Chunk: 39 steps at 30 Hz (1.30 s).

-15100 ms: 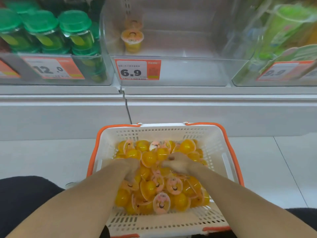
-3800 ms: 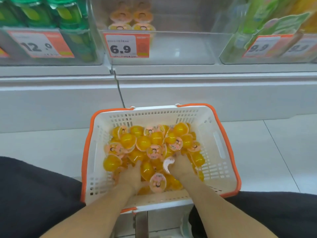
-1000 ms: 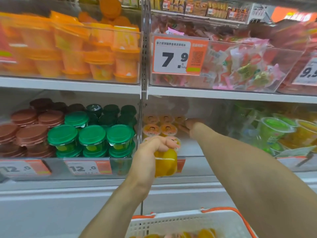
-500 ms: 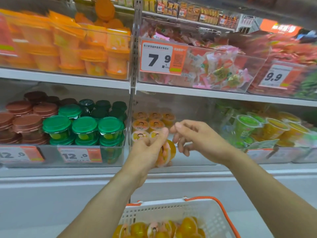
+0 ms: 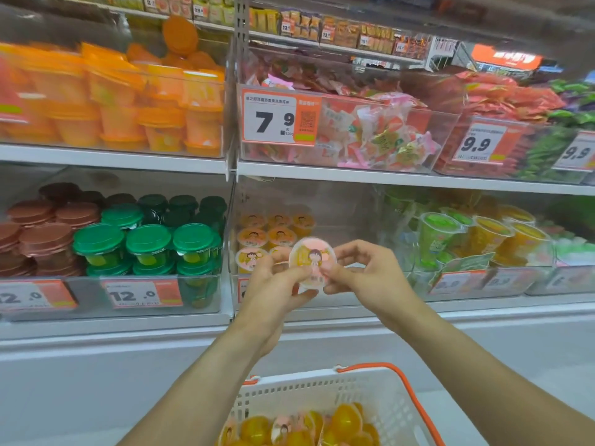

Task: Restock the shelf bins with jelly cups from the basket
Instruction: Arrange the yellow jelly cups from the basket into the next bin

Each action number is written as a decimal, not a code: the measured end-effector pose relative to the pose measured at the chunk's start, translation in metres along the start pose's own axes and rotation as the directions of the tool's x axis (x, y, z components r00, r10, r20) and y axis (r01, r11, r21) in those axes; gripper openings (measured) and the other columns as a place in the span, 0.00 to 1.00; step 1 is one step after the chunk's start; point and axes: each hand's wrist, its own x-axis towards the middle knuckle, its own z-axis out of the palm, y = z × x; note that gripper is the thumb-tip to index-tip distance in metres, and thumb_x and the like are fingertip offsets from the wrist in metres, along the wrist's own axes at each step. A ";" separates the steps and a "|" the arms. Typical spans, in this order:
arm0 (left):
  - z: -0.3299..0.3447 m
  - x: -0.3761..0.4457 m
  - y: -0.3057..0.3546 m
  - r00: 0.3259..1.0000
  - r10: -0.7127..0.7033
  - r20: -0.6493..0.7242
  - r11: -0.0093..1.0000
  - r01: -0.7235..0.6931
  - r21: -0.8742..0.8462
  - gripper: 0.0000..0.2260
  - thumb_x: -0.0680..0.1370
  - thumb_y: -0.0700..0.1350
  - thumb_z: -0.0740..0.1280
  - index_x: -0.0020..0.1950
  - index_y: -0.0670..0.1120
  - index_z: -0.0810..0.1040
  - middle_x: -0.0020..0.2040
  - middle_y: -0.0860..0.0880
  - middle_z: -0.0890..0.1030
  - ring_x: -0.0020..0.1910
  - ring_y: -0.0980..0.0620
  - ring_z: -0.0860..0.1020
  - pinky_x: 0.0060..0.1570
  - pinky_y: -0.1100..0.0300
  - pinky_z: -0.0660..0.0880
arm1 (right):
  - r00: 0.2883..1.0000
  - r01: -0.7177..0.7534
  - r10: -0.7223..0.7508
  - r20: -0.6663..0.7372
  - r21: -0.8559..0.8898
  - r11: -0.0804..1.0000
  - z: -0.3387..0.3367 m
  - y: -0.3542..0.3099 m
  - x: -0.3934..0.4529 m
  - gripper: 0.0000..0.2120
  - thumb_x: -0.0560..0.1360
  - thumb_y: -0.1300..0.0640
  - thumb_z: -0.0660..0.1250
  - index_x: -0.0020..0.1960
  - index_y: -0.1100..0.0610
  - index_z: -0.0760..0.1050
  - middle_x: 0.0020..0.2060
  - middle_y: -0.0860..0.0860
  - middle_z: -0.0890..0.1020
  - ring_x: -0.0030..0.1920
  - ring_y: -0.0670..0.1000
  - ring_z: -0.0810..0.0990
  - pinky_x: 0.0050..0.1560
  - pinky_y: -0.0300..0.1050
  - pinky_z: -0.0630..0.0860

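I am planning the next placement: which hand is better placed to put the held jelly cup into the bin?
Probably right: the right hand is nearer the bin's bare side; both hands pinch the jelly cup.

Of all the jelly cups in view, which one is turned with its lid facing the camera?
The jelly cup pinched between the left hand and right hand: its lid faces the camera, while the bin's cups stand upright.

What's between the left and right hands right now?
Head view: one jelly cup, lid facing the camera, sits between the left hand and the right hand. Both pinch its rim, in front of the clear shelf bin.
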 end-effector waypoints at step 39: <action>-0.015 0.007 -0.057 0.995 -0.093 0.045 0.877 0.061 0.476 0.04 0.78 0.40 0.65 0.45 0.41 0.77 0.33 0.49 0.81 0.27 0.49 0.76 0.27 0.60 0.65 | 0.853 0.269 -0.380 -0.358 -0.322 0.908 0.027 0.082 -0.026 0.04 0.75 0.61 0.65 0.47 0.53 0.76 0.36 0.50 0.78 0.34 0.47 0.76 0.36 0.38 0.72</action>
